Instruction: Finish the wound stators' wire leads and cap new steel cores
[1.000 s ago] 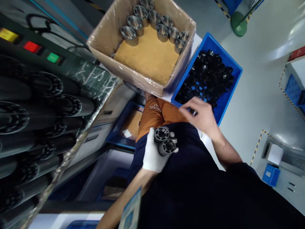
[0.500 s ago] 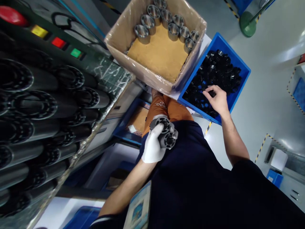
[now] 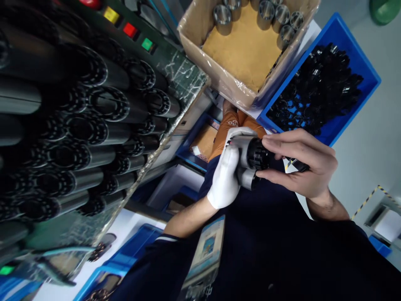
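Note:
My left hand [image 3: 226, 177], in a white glove, is closed around two grey metal cylinders, an upper one [image 3: 240, 144] and a lower one [image 3: 245, 177], in front of my waist. Slotted inner ends, like those of stator cores, showed on them earlier. At the right end of the upper cylinder sits a black toothed plastic ring [image 3: 257, 153]. My bare right hand [image 3: 305, 161] pinches this ring with its fingers, the thumb beside the lower cylinder. Another black piece [image 3: 297, 164] shows under my right palm. How deep the ring sits cannot be seen.
A lined cardboard box [image 3: 219, 77] holds several metal cylinders on a brown sheet. Beside it a blue bin [image 3: 354, 125] contains a heap of black plastic parts. Many dark cylinders [image 3: 109, 104] stand on the bench at left, near coloured buttons [image 3: 129, 30].
My right hand has come out of the blue bin with black plastic and met the cylinders. My left hand has turned them to face right. The view has shifted left.

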The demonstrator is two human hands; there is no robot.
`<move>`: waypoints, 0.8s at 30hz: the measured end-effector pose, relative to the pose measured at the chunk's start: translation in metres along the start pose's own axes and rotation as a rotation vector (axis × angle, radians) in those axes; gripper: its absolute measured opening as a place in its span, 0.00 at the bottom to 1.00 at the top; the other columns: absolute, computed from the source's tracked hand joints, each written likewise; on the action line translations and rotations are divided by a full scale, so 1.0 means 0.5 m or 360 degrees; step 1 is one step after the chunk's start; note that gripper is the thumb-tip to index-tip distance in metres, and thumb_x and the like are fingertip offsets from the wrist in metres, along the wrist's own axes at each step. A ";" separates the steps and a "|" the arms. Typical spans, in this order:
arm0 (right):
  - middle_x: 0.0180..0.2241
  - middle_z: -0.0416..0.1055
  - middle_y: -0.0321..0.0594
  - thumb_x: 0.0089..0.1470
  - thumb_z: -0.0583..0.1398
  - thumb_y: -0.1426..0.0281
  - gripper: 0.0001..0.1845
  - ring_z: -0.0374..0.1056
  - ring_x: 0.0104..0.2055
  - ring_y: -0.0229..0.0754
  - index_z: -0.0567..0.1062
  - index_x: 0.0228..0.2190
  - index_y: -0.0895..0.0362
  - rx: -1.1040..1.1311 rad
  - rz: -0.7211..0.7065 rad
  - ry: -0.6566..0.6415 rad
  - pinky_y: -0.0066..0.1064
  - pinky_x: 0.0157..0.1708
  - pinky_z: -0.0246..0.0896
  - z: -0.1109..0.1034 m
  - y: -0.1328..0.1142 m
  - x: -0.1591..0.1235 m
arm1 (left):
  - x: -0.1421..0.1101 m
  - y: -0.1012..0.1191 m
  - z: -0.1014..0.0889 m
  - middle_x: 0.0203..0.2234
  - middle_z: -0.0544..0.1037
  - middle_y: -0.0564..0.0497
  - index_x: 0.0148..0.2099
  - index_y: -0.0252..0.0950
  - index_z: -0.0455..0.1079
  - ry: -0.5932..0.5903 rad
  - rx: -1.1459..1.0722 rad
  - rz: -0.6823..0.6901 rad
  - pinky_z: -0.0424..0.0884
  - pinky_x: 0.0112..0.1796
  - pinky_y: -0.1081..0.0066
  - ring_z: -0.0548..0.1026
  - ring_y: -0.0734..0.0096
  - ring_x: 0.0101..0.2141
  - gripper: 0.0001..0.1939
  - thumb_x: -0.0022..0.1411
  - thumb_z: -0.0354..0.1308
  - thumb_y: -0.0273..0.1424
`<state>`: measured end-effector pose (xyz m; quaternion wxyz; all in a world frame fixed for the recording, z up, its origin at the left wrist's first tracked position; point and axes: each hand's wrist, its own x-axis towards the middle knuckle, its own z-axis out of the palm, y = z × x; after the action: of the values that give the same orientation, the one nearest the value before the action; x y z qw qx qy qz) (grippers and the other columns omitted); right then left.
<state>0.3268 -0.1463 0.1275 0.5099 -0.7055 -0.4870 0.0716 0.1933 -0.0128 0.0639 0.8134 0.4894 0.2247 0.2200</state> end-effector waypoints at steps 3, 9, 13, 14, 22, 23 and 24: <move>0.55 0.87 0.42 0.58 0.81 0.67 0.36 0.87 0.48 0.56 0.83 0.65 0.40 -0.0015 0.0040 -0.0034 0.52 0.47 0.92 -0.005 -0.008 -0.003 | -0.003 -0.006 -0.007 0.57 0.83 0.46 0.58 0.42 0.81 -0.0021 0.0112 0.0027 0.76 0.68 0.52 0.79 0.48 0.65 0.29 0.81 0.53 0.59; 0.55 0.86 0.39 0.59 0.81 0.68 0.35 0.86 0.47 0.55 0.84 0.64 0.36 -0.0118 0.0139 -0.0024 0.47 0.43 0.91 -0.009 -0.031 -0.009 | -0.005 -0.006 -0.010 0.59 0.84 0.46 0.59 0.44 0.78 -0.0087 0.0148 -0.0058 0.81 0.65 0.52 0.79 0.48 0.68 0.27 0.79 0.56 0.61; 0.55 0.86 0.41 0.59 0.80 0.69 0.35 0.85 0.43 0.53 0.84 0.64 0.37 -0.0146 0.0161 0.0005 0.47 0.42 0.90 0.003 -0.031 -0.018 | -0.005 -0.004 -0.014 0.58 0.84 0.45 0.59 0.44 0.76 -0.0119 0.0165 -0.0128 0.83 0.64 0.51 0.81 0.47 0.66 0.28 0.78 0.57 0.62; 0.55 0.85 0.41 0.60 0.80 0.69 0.35 0.84 0.41 0.52 0.83 0.65 0.37 -0.0145 0.0149 0.0008 0.48 0.42 0.89 0.007 -0.028 -0.020 | -0.005 -0.004 -0.014 0.58 0.84 0.45 0.59 0.44 0.76 -0.0138 0.0169 -0.0144 0.83 0.64 0.50 0.81 0.46 0.66 0.28 0.78 0.57 0.61; 0.48 0.80 0.43 0.70 0.69 0.65 0.03 0.82 0.50 0.55 0.81 0.40 0.48 0.0144 0.0369 0.0056 0.48 0.46 0.83 0.002 -0.004 -0.026 | 0.006 -0.005 0.006 0.49 0.85 0.46 0.57 0.45 0.72 -0.0104 -0.0315 -0.0378 0.87 0.53 0.49 0.87 0.44 0.54 0.36 0.58 0.78 0.59; 0.47 0.79 0.43 0.72 0.66 0.63 0.07 0.82 0.50 0.55 0.77 0.38 0.48 0.0266 0.0450 0.0043 0.48 0.43 0.83 -0.004 -0.004 -0.028 | 0.008 0.001 0.012 0.46 0.85 0.47 0.57 0.45 0.72 -0.0086 -0.0406 -0.0458 0.87 0.50 0.49 0.87 0.43 0.53 0.36 0.56 0.79 0.58; 0.46 0.79 0.43 0.75 0.62 0.59 0.09 0.82 0.46 0.54 0.75 0.39 0.48 0.0326 0.0498 0.0006 0.46 0.38 0.82 -0.008 -0.005 -0.031 | 0.010 0.009 0.017 0.44 0.86 0.47 0.56 0.46 0.72 -0.0067 -0.0483 -0.0516 0.88 0.48 0.49 0.88 0.42 0.52 0.36 0.55 0.80 0.57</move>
<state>0.3198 -0.1607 0.1251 0.5627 -0.7170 -0.3605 0.1980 0.2015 -0.0139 0.0706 0.9069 0.3234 0.2478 0.1074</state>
